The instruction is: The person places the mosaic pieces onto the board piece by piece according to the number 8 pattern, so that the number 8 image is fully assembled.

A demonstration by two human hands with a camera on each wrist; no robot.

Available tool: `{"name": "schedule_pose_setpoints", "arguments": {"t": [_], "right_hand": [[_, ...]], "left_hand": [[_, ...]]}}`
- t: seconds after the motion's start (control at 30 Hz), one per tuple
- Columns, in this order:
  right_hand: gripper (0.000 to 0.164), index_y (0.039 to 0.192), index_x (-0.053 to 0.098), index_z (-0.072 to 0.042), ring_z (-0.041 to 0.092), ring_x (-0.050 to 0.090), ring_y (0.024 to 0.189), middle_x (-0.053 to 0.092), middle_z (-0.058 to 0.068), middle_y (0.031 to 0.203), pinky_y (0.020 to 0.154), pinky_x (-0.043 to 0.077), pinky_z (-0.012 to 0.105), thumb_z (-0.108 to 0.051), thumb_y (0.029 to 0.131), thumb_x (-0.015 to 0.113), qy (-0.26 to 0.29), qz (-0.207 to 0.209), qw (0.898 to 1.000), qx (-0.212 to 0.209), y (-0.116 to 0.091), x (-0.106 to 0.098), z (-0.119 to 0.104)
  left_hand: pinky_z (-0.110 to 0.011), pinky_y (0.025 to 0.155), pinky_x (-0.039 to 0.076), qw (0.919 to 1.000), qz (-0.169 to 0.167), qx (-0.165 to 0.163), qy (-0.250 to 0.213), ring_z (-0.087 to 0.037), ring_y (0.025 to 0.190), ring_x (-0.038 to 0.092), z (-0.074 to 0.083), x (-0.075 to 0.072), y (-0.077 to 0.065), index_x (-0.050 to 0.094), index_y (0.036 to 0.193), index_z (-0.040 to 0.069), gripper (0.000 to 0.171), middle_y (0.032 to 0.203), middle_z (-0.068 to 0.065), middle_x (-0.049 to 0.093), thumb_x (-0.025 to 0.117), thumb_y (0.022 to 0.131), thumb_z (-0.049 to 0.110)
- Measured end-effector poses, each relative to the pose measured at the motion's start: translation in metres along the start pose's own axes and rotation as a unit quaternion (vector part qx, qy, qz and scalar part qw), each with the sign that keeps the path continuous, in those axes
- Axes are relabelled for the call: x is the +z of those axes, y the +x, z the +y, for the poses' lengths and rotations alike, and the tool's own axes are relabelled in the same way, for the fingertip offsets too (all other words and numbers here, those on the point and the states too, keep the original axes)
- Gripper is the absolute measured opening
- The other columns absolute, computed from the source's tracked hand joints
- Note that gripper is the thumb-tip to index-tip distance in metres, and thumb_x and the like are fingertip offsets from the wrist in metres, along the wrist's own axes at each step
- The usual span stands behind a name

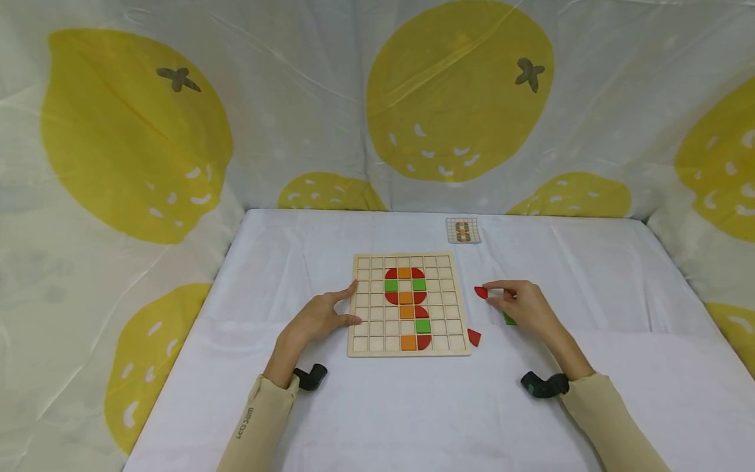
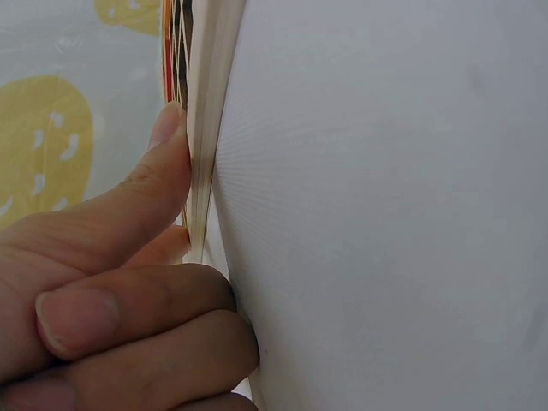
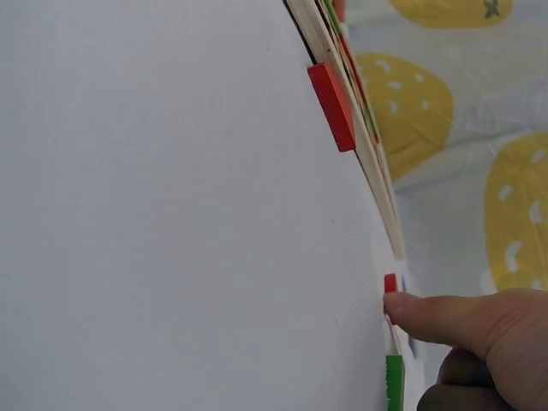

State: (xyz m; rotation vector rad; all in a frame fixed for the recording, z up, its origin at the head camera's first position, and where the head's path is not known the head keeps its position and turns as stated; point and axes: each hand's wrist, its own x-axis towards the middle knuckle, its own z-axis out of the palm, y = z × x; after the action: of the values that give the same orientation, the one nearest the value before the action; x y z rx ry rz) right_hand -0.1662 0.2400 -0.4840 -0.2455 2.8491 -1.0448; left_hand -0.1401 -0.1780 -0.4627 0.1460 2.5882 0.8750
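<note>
A wooden grid board (image 1: 383, 262) lies on the table, bearing orange and green squares and red rounded pieces. My left hand (image 1: 318, 318) is at its left edge, thumb and index finger spread apart along the frame. In the left wrist view the thumb (image 2: 145, 201) rests on the board's rim (image 2: 204, 145), while other fingers are bent below it. Right of the board, my right hand (image 1: 525, 305) pinches a red quarter-circle piece (image 1: 480, 292) between thumb and index finger. Partly hidden under that hand is a green piece (image 1: 510, 319), seen edge-on in the right wrist view.
Another red quarter-circle piece (image 1: 474, 337) lies against the board's lower right side. Behind the board is a small pattern card (image 1: 463, 231) showing a similar coloured figure. White cloth (image 1: 413, 413) covers the table, and a lemon-print curtain (image 1: 307, 98) hangs around it.
</note>
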Motion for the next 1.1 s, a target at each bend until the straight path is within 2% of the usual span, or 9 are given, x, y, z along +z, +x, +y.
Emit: {"name": "schedule_pose_setpoints", "arguments": {"t": [0.17, 0.27, 0.33, 0.47, 0.53, 0.67, 0.93, 1.1], "right_hand": [[0.021, 0.100, 0.080, -0.008, 0.017, 0.036, 0.059, 0.036, -0.001, 0.060, 0.053, 0.025, 0.026, -0.022, 0.086, 0.086, -0.012, 0.013, 1.000, 0.023, -0.002, 0.000, -0.003], [0.023, 0.090, 0.079, -0.009, 0.017, 0.036, 0.060, 0.037, -0.001, 0.060, 0.053, 0.025, 0.026, -0.027, 0.083, 0.089, -0.020, 0.016, 0.999, 0.030, -0.003, 0.000, -0.005], [0.025, 0.094, 0.079, -0.009, 0.016, 0.037, 0.061, 0.038, -0.001, 0.061, 0.053, 0.025, 0.026, -0.028, 0.082, 0.089, -0.023, 0.010, 0.999, 0.023, -0.003, 0.000, -0.005], [0.034, 0.119, 0.076, -0.010, 0.013, 0.037, 0.059, 0.042, -0.001, 0.064, 0.053, 0.027, 0.024, -0.020, 0.087, 0.084, -0.016, -0.023, 1.000, -0.009, -0.002, 0.000, -0.003], [0.037, 0.125, 0.074, -0.010, 0.011, 0.037, 0.057, 0.043, -0.002, 0.063, 0.052, 0.027, 0.022, -0.016, 0.089, 0.081, -0.013, -0.040, 0.999, -0.022, -0.001, 0.000, -0.001], [0.030, 0.119, 0.078, -0.010, 0.009, 0.034, 0.054, 0.041, -0.004, 0.061, 0.051, 0.026, 0.021, -0.015, 0.090, 0.081, -0.020, -0.044, 0.998, -0.036, 0.000, -0.001, 0.000], [0.028, 0.112, 0.080, -0.008, 0.010, 0.035, 0.054, 0.038, -0.004, 0.059, 0.051, 0.026, 0.022, -0.017, 0.086, 0.085, -0.011, -0.042, 0.999, -0.029, -0.002, -0.005, 0.003], [0.027, 0.111, 0.081, -0.009, 0.009, 0.033, 0.055, 0.037, -0.005, 0.059, 0.051, 0.025, 0.022, -0.016, 0.086, 0.085, -0.011, -0.019, 0.999, -0.036, -0.003, -0.005, 0.007]], "left_hand": [[-0.056, 0.119, 0.039, 1.0000, -0.001, 0.005, 0.005, -0.038, 0.153, 0.037, -0.001, 0.000, 0.000, 0.030, 0.163, 0.027, 0.086, 0.164, -0.018, 0.039, 0.077, 0.092, 0.038], [-0.056, 0.119, 0.039, 1.0000, 0.000, 0.009, 0.004, -0.038, 0.152, 0.038, -0.002, 0.000, 0.000, 0.030, 0.163, 0.026, 0.086, 0.163, -0.018, 0.040, 0.077, 0.092, 0.038], [-0.056, 0.118, 0.040, 0.9999, 0.001, 0.010, 0.002, -0.038, 0.152, 0.038, -0.002, 0.000, 0.000, 0.030, 0.163, 0.026, 0.086, 0.163, -0.019, 0.040, 0.077, 0.092, 0.038], [-0.056, 0.118, 0.040, 1.0000, 0.002, 0.008, 0.000, -0.038, 0.152, 0.039, -0.001, 0.000, -0.001, 0.030, 0.163, 0.026, 0.086, 0.162, -0.019, 0.040, 0.077, 0.092, 0.039], [-0.056, 0.118, 0.040, 1.0000, 0.002, 0.006, 0.000, -0.037, 0.152, 0.039, 0.000, -0.001, -0.001, 0.030, 0.163, 0.027, 0.086, 0.163, -0.018, 0.041, 0.077, 0.092, 0.039], [-0.055, 0.117, 0.041, 1.0000, 0.004, 0.006, 0.000, -0.036, 0.151, 0.041, 0.000, -0.001, -0.001, 0.030, 0.163, 0.027, 0.086, 0.162, -0.018, 0.041, 0.078, 0.092, 0.038], [-0.055, 0.118, 0.040, 0.9999, 0.006, 0.012, -0.003, -0.036, 0.151, 0.040, -0.002, -0.001, -0.002, 0.030, 0.163, 0.026, 0.087, 0.162, -0.018, 0.041, 0.078, 0.092, 0.038], [-0.055, 0.118, 0.040, 0.9999, 0.005, 0.012, -0.003, -0.036, 0.150, 0.042, -0.002, 0.000, -0.001, 0.030, 0.163, 0.026, 0.087, 0.161, -0.019, 0.042, 0.078, 0.091, 0.039]]}}
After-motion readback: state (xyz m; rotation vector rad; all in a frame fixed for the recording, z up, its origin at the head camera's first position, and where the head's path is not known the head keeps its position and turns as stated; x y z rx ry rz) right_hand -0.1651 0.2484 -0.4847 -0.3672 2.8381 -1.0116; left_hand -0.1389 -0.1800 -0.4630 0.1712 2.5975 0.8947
